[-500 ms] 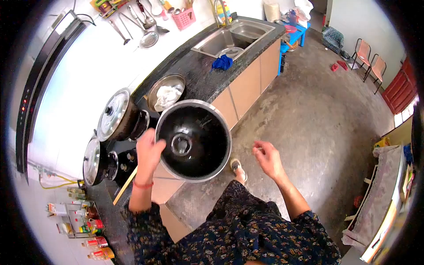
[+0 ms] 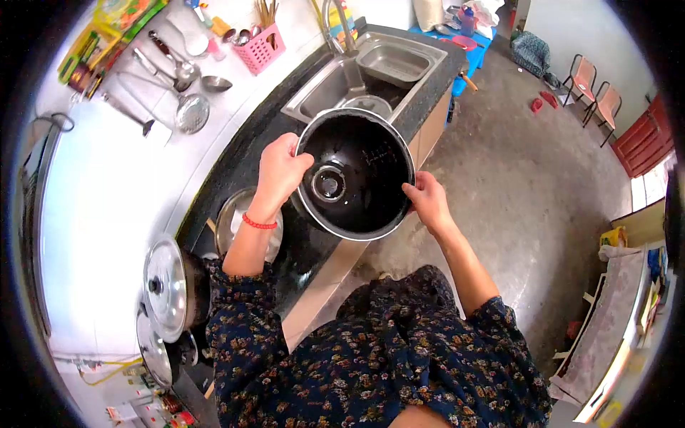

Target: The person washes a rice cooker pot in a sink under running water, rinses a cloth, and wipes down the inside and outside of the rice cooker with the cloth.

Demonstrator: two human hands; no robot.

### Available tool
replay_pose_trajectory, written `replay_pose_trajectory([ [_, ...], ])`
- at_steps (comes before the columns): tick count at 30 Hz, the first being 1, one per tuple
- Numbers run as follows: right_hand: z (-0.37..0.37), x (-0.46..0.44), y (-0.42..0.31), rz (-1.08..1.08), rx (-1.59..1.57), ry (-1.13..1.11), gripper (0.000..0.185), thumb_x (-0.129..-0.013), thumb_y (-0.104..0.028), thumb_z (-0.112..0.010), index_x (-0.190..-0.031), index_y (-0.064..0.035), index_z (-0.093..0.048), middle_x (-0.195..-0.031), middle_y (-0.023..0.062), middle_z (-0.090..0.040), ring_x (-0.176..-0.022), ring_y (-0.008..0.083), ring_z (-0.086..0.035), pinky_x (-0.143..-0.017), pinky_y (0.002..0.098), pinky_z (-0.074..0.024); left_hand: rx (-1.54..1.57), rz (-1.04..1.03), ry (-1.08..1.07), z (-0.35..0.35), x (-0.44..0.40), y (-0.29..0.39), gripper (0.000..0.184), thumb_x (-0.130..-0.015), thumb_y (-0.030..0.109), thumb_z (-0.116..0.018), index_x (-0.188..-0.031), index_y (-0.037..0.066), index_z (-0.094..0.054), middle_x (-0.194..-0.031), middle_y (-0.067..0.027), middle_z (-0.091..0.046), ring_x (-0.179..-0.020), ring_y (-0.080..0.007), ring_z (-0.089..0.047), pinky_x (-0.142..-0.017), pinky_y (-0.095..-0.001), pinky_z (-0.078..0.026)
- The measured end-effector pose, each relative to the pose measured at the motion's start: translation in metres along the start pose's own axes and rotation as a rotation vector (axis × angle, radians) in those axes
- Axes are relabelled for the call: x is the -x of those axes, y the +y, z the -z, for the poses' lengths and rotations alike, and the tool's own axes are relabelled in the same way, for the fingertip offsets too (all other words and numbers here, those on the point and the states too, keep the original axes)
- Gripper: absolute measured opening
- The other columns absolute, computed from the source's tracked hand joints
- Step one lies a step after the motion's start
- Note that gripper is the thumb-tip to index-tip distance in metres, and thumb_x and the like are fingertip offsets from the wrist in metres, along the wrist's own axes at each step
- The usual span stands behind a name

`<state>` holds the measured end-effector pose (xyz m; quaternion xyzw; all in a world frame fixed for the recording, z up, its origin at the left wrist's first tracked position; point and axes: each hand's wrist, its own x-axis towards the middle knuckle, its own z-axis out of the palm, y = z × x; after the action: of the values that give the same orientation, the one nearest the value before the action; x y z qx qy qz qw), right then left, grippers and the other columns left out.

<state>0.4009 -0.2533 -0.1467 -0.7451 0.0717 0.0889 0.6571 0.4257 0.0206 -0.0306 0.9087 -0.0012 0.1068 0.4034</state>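
Note:
In the head view, a black rice cooker inner pot (image 2: 371,167) with a silver rim is held up, tilted so its dark inside faces me. A little water glints at its bottom, and pale markings show on its wall. My left hand (image 2: 280,171) grips the left rim with the thumb inside. On the right rim, my right hand (image 2: 427,201) pinches the edge. Just beyond the pot is the metal sink (image 2: 307,105), its near corner partly hidden behind the rim.
A metal pan (image 2: 239,210) sits on the dark counter (image 2: 250,160), partly behind my left forearm. Lidded pots (image 2: 165,289) stand on the stove at left. Utensils and a pink basket (image 2: 260,48) hang on the wall. Chairs (image 2: 581,75) stand across the room.
The pot has moved forward and right, from near the stove toward the sink. My right hand, free before, now grips its rim. The blue cloth by the sink is now hidden.

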Motion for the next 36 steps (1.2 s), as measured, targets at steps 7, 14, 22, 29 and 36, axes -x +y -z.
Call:
replay_pose_trajectory([
  [7,-0.013,-0.171,-0.021,0.147,0.203,-0.078,0.03,-0.084,-0.018,-0.065,-0.103,0.0041,-0.06,-0.078,0.0059,-0.061,-0.061,0.0114,-0.057,-0.051,0.0273,-0.0462,0.185,0.382,0.035,-0.022,-0.104,-0.036,0.012,-0.065,-0.001,-0.058,-0.065,0.003,-0.046,-0.062,0.0014,-0.041,-0.058,-0.0096,-0.038,-0.05,-0.0287,-0.03],
  [14,-0.029,-0.422,-0.001,0.716,0.602,-0.243,0.027,-0.085,-0.023,-0.06,-0.095,0.0021,-0.063,-0.084,0.0193,-0.066,-0.078,0.0325,-0.064,-0.068,0.0433,-0.0511,-0.035,0.515,0.285,-0.065,-0.194,-0.077,0.018,-0.065,0.007,-0.061,-0.064,-0.001,-0.045,-0.058,-0.0092,-0.047,-0.049,-0.0188,-0.047,-0.047,-0.0346,-0.039],
  [22,-0.071,-0.669,-0.016,1.265,1.077,0.084,0.021,-0.083,-0.011,-0.051,-0.097,0.0026,-0.057,-0.101,0.0188,-0.058,-0.084,0.0347,-0.059,-0.077,0.0439,-0.0483,-0.255,0.705,0.453,-0.115,-0.262,-0.114,0.02,-0.065,0.011,-0.06,-0.065,-0.001,-0.045,-0.058,-0.0153,-0.047,-0.055,-0.0259,-0.05,-0.056,-0.0394,-0.041],
  [29,-0.102,-0.667,0.008,0.87,1.222,-0.163,0.019,-0.084,-0.011,-0.051,-0.094,0.0014,-0.061,-0.088,0.0179,-0.062,-0.087,0.0342,-0.061,-0.078,0.0425,-0.0493,-0.17,0.795,0.568,-0.155,-0.299,-0.148,0.017,-0.066,0.012,-0.06,-0.068,-0.002,-0.051,-0.061,-0.0123,-0.052,-0.057,-0.0238,-0.051,-0.059,-0.0372,-0.043],
  [36,-0.099,-0.568,0.027,0.908,0.544,-0.544,0.028,-0.081,-0.014,-0.06,-0.106,0.0003,-0.057,-0.099,0.0223,-0.06,-0.093,0.0392,-0.058,-0.085,0.0467,-0.0474,-0.255,0.722,0.636,-0.191,-0.323,-0.161,0.023,-0.066,0.014,-0.062,-0.066,-0.001,-0.045,-0.058,-0.015,-0.046,-0.056,-0.0289,-0.046,-0.056,-0.039,-0.04],
])
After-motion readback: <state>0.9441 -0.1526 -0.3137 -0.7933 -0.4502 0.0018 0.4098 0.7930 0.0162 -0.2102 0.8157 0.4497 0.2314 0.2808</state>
